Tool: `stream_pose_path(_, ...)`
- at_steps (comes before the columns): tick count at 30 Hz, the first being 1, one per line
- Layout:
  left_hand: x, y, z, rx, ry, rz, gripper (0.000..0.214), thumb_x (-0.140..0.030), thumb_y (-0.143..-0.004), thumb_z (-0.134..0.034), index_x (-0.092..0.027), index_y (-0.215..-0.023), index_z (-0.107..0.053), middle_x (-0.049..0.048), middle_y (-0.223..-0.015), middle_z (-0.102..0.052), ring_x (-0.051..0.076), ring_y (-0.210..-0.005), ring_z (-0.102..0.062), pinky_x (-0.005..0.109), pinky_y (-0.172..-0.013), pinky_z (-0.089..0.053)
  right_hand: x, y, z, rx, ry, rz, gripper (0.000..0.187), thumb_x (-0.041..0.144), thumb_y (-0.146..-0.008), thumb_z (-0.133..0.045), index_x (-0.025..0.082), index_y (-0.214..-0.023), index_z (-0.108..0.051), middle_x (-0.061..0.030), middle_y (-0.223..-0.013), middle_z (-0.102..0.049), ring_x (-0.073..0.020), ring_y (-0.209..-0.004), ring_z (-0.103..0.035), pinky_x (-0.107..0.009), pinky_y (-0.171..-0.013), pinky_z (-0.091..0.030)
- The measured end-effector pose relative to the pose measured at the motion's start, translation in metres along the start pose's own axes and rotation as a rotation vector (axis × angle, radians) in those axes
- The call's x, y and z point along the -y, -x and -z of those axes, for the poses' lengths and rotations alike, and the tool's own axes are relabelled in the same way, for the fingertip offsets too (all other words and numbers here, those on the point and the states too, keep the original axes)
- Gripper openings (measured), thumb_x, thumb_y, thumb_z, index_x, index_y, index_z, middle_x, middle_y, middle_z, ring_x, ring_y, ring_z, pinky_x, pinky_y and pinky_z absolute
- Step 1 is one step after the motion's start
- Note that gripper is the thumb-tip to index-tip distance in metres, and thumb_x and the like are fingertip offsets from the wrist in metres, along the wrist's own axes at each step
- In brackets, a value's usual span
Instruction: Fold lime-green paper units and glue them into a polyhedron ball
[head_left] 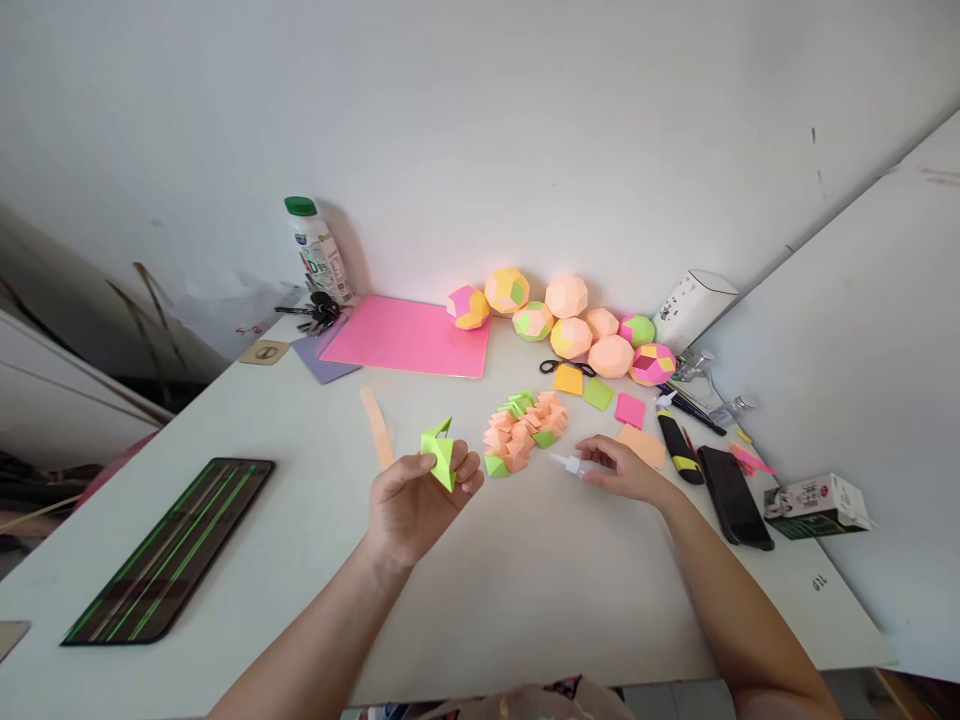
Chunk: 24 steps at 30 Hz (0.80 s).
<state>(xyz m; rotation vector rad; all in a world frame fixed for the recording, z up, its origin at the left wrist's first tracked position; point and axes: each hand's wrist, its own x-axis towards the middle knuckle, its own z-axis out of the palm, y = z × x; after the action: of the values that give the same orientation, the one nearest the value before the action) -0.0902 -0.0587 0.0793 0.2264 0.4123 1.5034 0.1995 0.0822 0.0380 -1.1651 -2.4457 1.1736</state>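
Note:
My left hand pinches a bright green folded paper piece between thumb and fingers, raised above the table. One pointed flap of the piece stands up at its top. My right hand is closed around a small glue bottle with a white pointed nozzle aimed left; most of the bottle is hidden by the fingers. Between the hands lies a cluster of folded paper pieces, peach and green. Behind the cluster, several many-sided paper balls rest against the wall in peach, yellow, green and pink.
Scissors and sticky-note pads lie behind the right hand. A phone, a yellow-black marker and a small carton are at the right. A pink sheet, a bottle and a dark striped panel occupy the left.

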Motion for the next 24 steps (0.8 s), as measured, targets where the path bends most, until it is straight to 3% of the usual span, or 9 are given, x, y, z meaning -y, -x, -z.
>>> stream_pose_path(10,0.001,0.002,0.0,0.018,-0.002,0.022,0.014,-0.016,-0.065,-0.061,-0.015,-0.056,-0.05,-0.0014,-0.059,-0.036,0.012,-0.06,-0.041,0.025,-0.054,-0.039,-0.008,0.005,-0.005,-0.121,-0.013,0.043,0.033,0.041,-0.081,-0.06,0.017,-0.103,-0.059,-0.007,-0.09,-0.062,-0.0176,-0.078,-0.058,-0.031,-0.069,-0.05)
stream_pose_path(12,0.003,0.001,0.001,0.02,-0.008,0.039,0.013,-0.016,-0.064,-0.061,-0.015,-0.057,-0.051,-0.0014,-0.059,-0.035,0.012,-0.06,-0.04,0.026,-0.054,-0.039,-0.006,0.006,-0.007,-0.231,0.051,0.131,0.027,0.038,-0.082,-0.058,0.017,-0.099,-0.06,-0.0086,-0.093,-0.063,-0.0186,-0.08,-0.059,-0.032,-0.069,-0.05)
stream_pose_path(14,0.004,0.0,0.001,0.009,-0.013,0.055,0.012,-0.016,-0.064,-0.061,-0.015,-0.057,-0.051,-0.0014,-0.059,-0.035,0.012,-0.059,-0.04,0.026,-0.054,-0.039,0.001,0.008,-0.012,-0.433,0.168,0.274,0.019,0.033,-0.082,-0.059,0.018,-0.093,-0.062,-0.0102,-0.096,-0.063,-0.0209,-0.085,-0.058,-0.036,-0.073,-0.049)
stream_pose_path(16,0.005,0.0,0.002,-0.006,-0.014,0.063,0.011,-0.016,-0.064,-0.061,-0.015,-0.058,-0.052,-0.0012,-0.06,-0.036,0.012,-0.06,-0.04,0.025,-0.054,-0.039,0.016,0.008,-0.019,-0.627,0.283,0.419,0.007,0.026,-0.08,-0.06,0.019,-0.08,-0.063,-0.0091,-0.087,-0.064,-0.0219,-0.083,-0.057,-0.038,-0.075,-0.047)
stream_pose_path(17,0.004,-0.001,0.002,-0.009,-0.014,0.061,0.011,-0.016,-0.064,-0.061,-0.015,-0.058,-0.052,-0.0012,-0.06,-0.036,0.012,-0.06,-0.04,0.025,-0.054,-0.039,0.026,0.007,-0.025,-0.659,0.288,0.463,0.007,0.022,-0.081,-0.059,0.019,-0.076,-0.062,-0.008,-0.08,-0.064,-0.0203,-0.077,-0.056,-0.036,-0.071,-0.047)
stream_pose_path(18,0.004,-0.001,0.002,-0.008,-0.015,0.059,0.011,-0.016,-0.064,-0.061,-0.015,-0.058,-0.052,-0.0012,-0.059,-0.036,0.012,-0.06,-0.04,0.025,-0.054,-0.039,0.036,0.006,-0.032,-0.634,0.268,0.484,0.009,0.02,-0.082,-0.056,0.019,-0.075,-0.061,-0.0073,-0.076,-0.063,-0.0185,-0.072,-0.056,-0.033,-0.067,-0.046)
stream_pose_path(20,0.004,-0.002,0.002,-0.009,-0.017,0.053,0.011,-0.016,-0.064,-0.061,-0.014,-0.058,-0.053,-0.001,-0.059,-0.036,0.013,-0.06,-0.041,0.026,-0.054,-0.039,0.057,0.0,-0.049,-0.456,0.241,0.442,0.013,0.02,-0.085,-0.051,0.018,-0.078,-0.062,-0.005,-0.069,-0.061,-0.0147,-0.061,-0.054,-0.027,-0.059,-0.044)
stream_pose_path(24,0.004,-0.007,0.003,-0.043,-0.041,0.048,0.011,-0.013,-0.066,-0.059,-0.014,-0.056,-0.054,0.0001,-0.059,-0.039,0.013,-0.061,-0.042,0.026,-0.054,-0.04,0.087,-0.021,-0.088,-0.223,0.303,0.1,0.022,0.033,-0.088,-0.049,0.016,-0.095,-0.062,0.0,-0.057,-0.059,-0.0135,-0.052,-0.053,-0.024,-0.054,-0.038)
